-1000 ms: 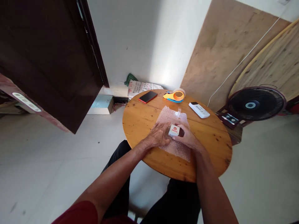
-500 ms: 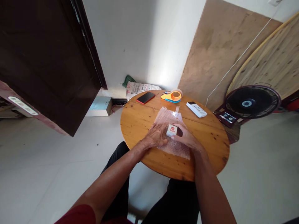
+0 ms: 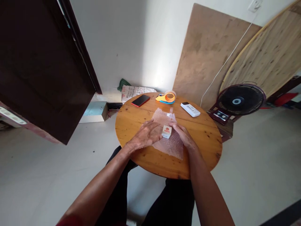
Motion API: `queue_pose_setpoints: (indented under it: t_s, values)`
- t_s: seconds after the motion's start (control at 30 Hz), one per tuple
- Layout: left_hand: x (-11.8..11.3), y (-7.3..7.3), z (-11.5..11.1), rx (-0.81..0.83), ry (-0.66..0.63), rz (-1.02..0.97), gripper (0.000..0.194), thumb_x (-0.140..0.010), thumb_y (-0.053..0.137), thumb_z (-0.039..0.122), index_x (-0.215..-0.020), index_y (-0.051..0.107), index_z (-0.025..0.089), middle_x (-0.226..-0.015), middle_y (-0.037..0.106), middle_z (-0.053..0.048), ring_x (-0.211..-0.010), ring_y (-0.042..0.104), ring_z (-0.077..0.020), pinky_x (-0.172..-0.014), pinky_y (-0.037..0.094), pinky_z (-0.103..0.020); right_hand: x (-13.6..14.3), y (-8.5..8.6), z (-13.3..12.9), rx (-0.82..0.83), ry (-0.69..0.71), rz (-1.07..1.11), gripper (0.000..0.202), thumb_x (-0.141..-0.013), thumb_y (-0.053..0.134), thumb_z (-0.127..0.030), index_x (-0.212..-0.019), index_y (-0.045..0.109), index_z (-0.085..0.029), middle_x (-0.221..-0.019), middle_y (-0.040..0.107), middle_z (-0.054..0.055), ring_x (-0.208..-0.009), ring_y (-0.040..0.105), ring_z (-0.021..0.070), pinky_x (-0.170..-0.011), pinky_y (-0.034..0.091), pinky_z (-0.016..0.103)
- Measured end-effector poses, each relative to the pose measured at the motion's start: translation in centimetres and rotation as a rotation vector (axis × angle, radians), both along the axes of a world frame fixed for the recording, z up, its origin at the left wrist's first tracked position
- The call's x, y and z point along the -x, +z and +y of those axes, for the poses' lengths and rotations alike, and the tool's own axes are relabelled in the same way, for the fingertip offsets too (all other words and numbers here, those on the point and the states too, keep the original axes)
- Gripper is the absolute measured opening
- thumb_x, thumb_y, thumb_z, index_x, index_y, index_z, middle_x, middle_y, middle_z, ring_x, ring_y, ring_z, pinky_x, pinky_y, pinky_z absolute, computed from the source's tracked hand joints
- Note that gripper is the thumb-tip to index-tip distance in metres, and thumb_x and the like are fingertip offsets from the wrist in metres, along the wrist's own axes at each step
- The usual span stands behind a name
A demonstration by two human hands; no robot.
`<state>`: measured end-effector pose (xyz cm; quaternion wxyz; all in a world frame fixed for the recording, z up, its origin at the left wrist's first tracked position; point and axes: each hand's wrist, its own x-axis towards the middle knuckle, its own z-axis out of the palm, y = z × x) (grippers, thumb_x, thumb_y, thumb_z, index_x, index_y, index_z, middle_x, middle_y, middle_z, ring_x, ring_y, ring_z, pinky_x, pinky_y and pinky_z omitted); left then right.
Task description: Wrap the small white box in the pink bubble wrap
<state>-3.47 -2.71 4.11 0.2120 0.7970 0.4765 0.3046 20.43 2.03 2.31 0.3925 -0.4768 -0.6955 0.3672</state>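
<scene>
A small white box (image 3: 166,131) with a red mark rests on a sheet of bubble wrap (image 3: 170,147), which lies on the round wooden table (image 3: 202,153). My left hand (image 3: 147,133) is spread over the left part of the wrap, its thumb close to the box. On the other side, my right hand (image 3: 183,134) lies with fingers apart along the wrap's right edge, its fingertips just beside the box. Neither hand grips the box. A strip of clear tape (image 3: 171,111) shows at the wrap's far edge.
Along the table's far side are a red-edged phone (image 3: 140,100), an orange tape dispenser (image 3: 166,97) and a white device (image 3: 190,109). A black fan (image 3: 238,99) stands right of the table. A dark door (image 3: 42,62) is at the left.
My right hand has let go of the box and drawn back to the right. My left hand has opened wider and moved slightly left of it. The whole view has shifted a little.
</scene>
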Motion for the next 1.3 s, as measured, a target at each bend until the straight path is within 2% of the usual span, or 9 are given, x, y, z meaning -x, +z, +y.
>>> queue_pose_setpoints:
  t_s: [0.1, 0.23, 0.43, 0.57, 0.73, 0.87, 0.97, 1.1, 1.3]
  values:
    - [0.6, 0.3, -2.3, -0.141, -0.094, 0.157, 0.056, -0.075, 0.065, 0.034, -0.129, 0.053, 0.023, -0.136, 0.052, -0.008, -0.139, 0.029, -0.0297, -0.116, 0.013, -0.054, -0.2, -0.8, 0.5, 0.006, -0.044, 0.085, 0.046, -0.086, 0.046, -0.059, -0.103, 0.07, -0.024, -0.112, 0.069, 0.004, -0.111, 0.057, 0.0265, -0.103, 0.038, 0.043]
    - [0.0, -0.9, -4.6, -0.174, -0.093, 0.273, 0.062, -0.069, 0.067, 0.023, -0.128, 0.052, 0.023, -0.14, 0.047, -0.01, -0.14, 0.025, -0.0322, -0.116, 0.01, -0.056, -0.1, -0.5, 0.1, -0.007, -0.051, 0.166, 0.045, -0.085, 0.048, -0.059, -0.1, 0.071, -0.023, -0.116, 0.067, 0.004, -0.113, 0.056, 0.026, -0.102, 0.038, 0.041]
    - [-1.2, -1.9, -4.6, -0.257, -0.04, 0.302, 0.044, -0.073, 0.058, 0.012, -0.116, 0.06, 0.022, -0.135, 0.051, -0.008, -0.138, 0.03, -0.0282, -0.117, 0.012, -0.053, 0.6, 1.9, -1.4, 0.038, 0.027, 0.169, 0.04, -0.074, 0.065, -0.054, -0.098, 0.067, -0.022, -0.109, 0.067, 0.003, -0.107, 0.058, 0.0244, -0.097, 0.041, 0.037]
    - [-1.8, -1.9, -4.1, -0.301, -0.042, 0.287, 0.031, -0.075, 0.059, 0.014, -0.104, 0.065, 0.022, -0.132, 0.054, -0.008, -0.135, 0.034, -0.0282, -0.116, 0.014, -0.052, 0.5, 1.8, -1.3, 0.036, 0.022, 0.15, 0.037, -0.078, 0.061, -0.054, -0.097, 0.067, -0.023, -0.112, 0.066, 0.002, -0.109, 0.057, 0.0247, -0.099, 0.039, 0.038]
    - [-2.8, -1.0, -2.5, -0.307, 0.011, 0.134, 0.014, -0.083, 0.055, 0.018, -0.086, 0.068, 0.023, -0.119, 0.063, -0.004, -0.127, 0.045, -0.0238, -0.114, 0.023, -0.048, 0.0, 0.6, -0.5, 0.032, -0.019, 0.167, 0.041, -0.081, 0.055, -0.058, -0.095, 0.069, -0.022, -0.11, 0.068, 0.004, -0.113, 0.056, 0.026, -0.102, 0.038, 0.041]
    - [-3.9, 0.7, 0.5, -0.217, 0.094, 0.058, 0.006, -0.08, 0.06, 0.022, -0.077, 0.066, 0.021, -0.104, 0.068, -0.006, -0.11, 0.058, -0.0229, -0.107, 0.033, -0.045, -0.4, 0.4, -0.5, 0.133, -0.016, 0.3, 0.047, -0.083, 0.049, -0.062, -0.103, 0.067, -0.024, -0.12, 0.065, 0.005, -0.12, 0.053, 0.0262, -0.101, 0.04, 0.041]
    - [-4.6, 1.3, 2.9, -0.092, 0.123, 0.032, 0.005, -0.075, 0.065, 0.023, -0.071, 0.065, 0.02, -0.094, 0.07, -0.006, -0.096, 0.062, -0.022, -0.097, 0.042, -0.039, -0.8, 0.7, -0.7, 0.102, 0.032, 0.339, 0.045, -0.082, 0.053, -0.06, -0.106, 0.066, -0.025, -0.121, 0.065, 0.005, -0.119, 0.054, 0.0253, -0.103, 0.04, 0.04]
    - [-4.9, 0.4, 4.7, 0.109, 0.177, -0.079, 0.01, -0.071, 0.066, 0.028, -0.068, 0.064, 0.019, -0.088, 0.07, -0.004, -0.073, 0.062, -0.0169, -0.074, 0.048, -0.03, -1.0, 1.0, -0.9, 0.096, 0.091, 0.311, 0.044, -0.077, 0.064, -0.053, -0.109, 0.064, -0.023, -0.119, 0.065, 0.006, -0.117, 0.055, 0.025, -0.103, 0.039, 0.039]
    - [-5.0, -1.8, 5.3, 0.22, 0.093, -0.386, 0.016, -0.069, 0.067, 0.029, -0.066, 0.059, 0.015, -0.081, 0.068, -0.002, -0.067, 0.057, -0.0113, -0.061, 0.044, -0.022, -0.8, 0.9, -0.6, 0.184, 0.051, 0.201, 0.043, -0.067, 0.075, -0.043, -0.102, 0.063, -0.022, -0.114, 0.066, 0.006, -0.104, 0.061, 0.0226, -0.093, 0.045, 0.038]
